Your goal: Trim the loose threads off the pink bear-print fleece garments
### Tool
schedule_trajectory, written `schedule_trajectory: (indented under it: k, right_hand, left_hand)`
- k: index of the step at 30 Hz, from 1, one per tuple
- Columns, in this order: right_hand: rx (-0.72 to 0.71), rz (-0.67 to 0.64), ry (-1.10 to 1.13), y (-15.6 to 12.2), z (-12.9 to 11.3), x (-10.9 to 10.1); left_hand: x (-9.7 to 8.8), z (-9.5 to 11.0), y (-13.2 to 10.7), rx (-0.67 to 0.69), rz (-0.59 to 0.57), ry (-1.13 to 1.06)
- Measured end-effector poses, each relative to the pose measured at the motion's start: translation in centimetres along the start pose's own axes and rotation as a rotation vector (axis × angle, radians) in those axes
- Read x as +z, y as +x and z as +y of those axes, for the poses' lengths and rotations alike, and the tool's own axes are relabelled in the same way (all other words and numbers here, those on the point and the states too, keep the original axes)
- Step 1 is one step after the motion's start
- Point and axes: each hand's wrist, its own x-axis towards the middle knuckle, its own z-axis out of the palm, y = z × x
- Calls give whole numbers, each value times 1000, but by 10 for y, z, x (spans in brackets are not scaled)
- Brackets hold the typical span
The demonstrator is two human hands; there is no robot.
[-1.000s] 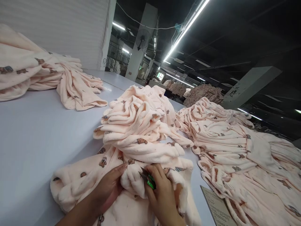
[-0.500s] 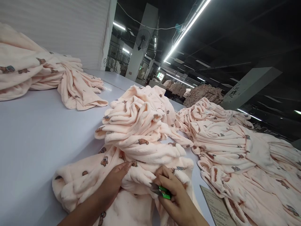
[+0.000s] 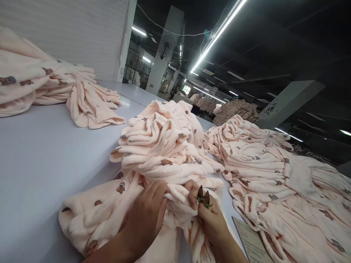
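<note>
A pale pink fleece garment (image 3: 106, 204) printed with small brown bears lies bunched in front of me. My left hand (image 3: 149, 212) is closed on a fold of it. Close by on the right, my right hand (image 3: 208, 215) pinches the same cloth and also keeps thread snips (image 3: 203, 199) in its grip. The snips' two dark blades point upward, apart from each other, and a little green handle shows between the fingers. Just beyond the hands rises a heap of folded pink fleece (image 3: 164, 146).
More pink fleece garments (image 3: 255, 160) are stacked along the right, and another pile (image 3: 35, 80) lies at the left on the pale table (image 3: 55, 157). A printed brown card (image 3: 251, 239) lies by the right stack. A pillar with a fan (image 3: 166, 45) stands behind.
My left hand has moved right and turned over, its back now upward. The snips in my right hand have swung from pointing left to pointing up, and that hand now pinches the cloth.
</note>
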Motion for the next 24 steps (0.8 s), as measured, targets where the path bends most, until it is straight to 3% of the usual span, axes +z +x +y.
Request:
schedule_trajectory:
  k: [4, 6, 10, 12, 14, 17, 20, 24]
  right_hand:
    - [3, 26, -72, -3, -9, -1]
    - [-70, 58, -188, -11, -17, 5]
    - [-324, 24, -592, -33, -16, 29]
    - [-325, -33, -896, -39, -7, 39]
    - [-253, -90, -1033, -40, -2, 40]
    - [-160, -165, -703, -32, -10, 22]
    - [-115, -157, -330, -23, -25, -7]
    - [-2, -148, -122, -19, -27, -26]
  left_hand:
    - [-11, -1, 10, -164, -124, -261]
    - [-14, -5, 13, -220, -156, -385]
    - [-13, -9, 14, -274, -138, -535]
    - [-12, -9, 15, -283, -137, -594]
    - [-12, -8, 16, -290, -145, -653]
    - [-17, -9, 17, -301, -159, -766]
    - [-23, -12, 18, -335, -190, -910]
    - [-26, -19, 19, -436, -207, -1051]
